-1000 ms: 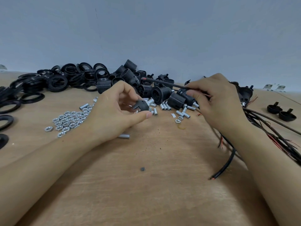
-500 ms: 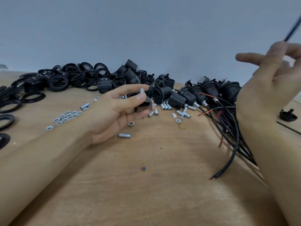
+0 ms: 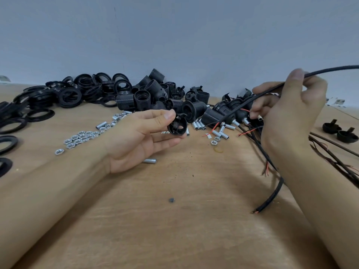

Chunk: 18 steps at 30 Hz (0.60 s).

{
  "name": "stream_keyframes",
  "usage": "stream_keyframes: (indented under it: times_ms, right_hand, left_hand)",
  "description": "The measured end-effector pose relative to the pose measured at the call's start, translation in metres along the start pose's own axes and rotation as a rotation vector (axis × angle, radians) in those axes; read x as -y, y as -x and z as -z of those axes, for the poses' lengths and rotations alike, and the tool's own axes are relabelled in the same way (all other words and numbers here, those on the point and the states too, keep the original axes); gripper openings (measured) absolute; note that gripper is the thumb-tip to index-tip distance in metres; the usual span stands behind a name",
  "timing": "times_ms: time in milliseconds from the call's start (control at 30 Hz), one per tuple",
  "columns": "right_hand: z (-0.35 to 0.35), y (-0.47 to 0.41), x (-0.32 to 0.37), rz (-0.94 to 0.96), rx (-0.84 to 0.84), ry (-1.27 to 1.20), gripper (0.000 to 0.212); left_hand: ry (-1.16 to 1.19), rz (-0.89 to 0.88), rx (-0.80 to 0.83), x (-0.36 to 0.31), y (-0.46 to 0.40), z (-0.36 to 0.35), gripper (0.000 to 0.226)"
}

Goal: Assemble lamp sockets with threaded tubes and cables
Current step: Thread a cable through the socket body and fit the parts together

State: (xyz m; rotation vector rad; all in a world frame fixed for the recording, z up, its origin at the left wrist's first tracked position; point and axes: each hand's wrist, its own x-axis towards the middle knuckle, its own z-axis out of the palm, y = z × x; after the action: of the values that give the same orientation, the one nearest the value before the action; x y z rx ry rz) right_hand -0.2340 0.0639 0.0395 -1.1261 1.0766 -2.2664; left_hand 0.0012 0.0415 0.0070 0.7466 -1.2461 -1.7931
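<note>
I see my left hand lying palm-up over the middle of the wooden bench, its grip pinching a black socket cap between thumb and fingertips, the cap's hollow side turned toward me. My right hand is raised at the right, its grip closed on a black cable that passes under the thumb; the cable runs up and off the right edge, and down-left toward the bared red wire ends just right of the cap. The wire ends and the cap are close but apart.

Behind the hands, along the far side, lies a heap of black threaded socket bodies, and far left a spread of black rings. Hex nuts sit in a cluster left of my left hand, with short threaded tubes scattered between the two hands; one more tube lies near the left wrist. At the right, sockets already fitted with cables pile up behind my right hand, and another loose cable trails near along the bench. Two black caps sit far right.
</note>
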Motion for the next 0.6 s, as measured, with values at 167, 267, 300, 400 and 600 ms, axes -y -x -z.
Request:
stream_keyframes:
  times_ms: [167,267,300,400,600]
  right_hand:
    - [0.0005,-0.0033,0.0025,-0.161,0.148,0.007,0.01]
    - [0.0021,0.0006,0.0036,-0.217,0.359,0.056,0.015]
    - [0.0022,0.0022,0.003,-0.241,0.411,0.039,0.016]
    - [0.001,0.0038,0.0002,-0.312,0.493,0.034,0.031]
    - [0.0025,-0.0043,0.0061,-0.464,0.465,-0.287,0.023]
  left_hand:
    - [0.063,-0.026,-0.043,-0.0019,-0.0001,-0.0025,0.026]
    - [0.124,-0.021,-0.073,-0.0045,-0.0019,-0.001,0.023]
    - [0.135,-0.014,-0.078,-0.0049,-0.0025,-0.0003,0.024]
    - [0.135,0.021,-0.073,-0.0046,-0.0031,0.0019,0.029]
    - [0.155,0.042,-0.032,-0.005,-0.0023,0.0024,0.028]
